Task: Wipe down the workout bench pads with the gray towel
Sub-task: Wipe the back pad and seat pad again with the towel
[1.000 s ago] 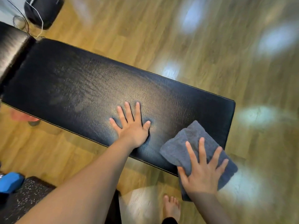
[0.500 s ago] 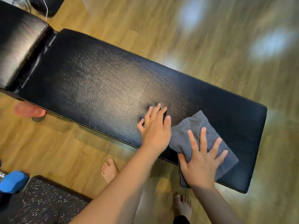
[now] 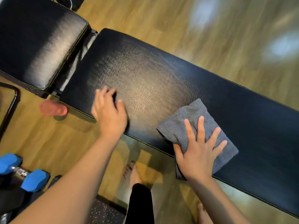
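Left hand [image 3: 110,113] slid leftward, fingers loose; right hand [image 3: 198,152] flat pressing gray towel [image 3: 182,122], bench pad [image 3: 242,120] running upper-left→lower-right.

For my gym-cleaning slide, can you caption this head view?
Right hand presses the gray towel flat on the long bench pad; bare left hand over its near edge.

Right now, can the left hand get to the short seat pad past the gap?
Probably yes. The left hand sits bare on the long pad near its end, just short of the gap. Nothing lies between it and the short seat pad. The right hand presses the gray towel farther away.
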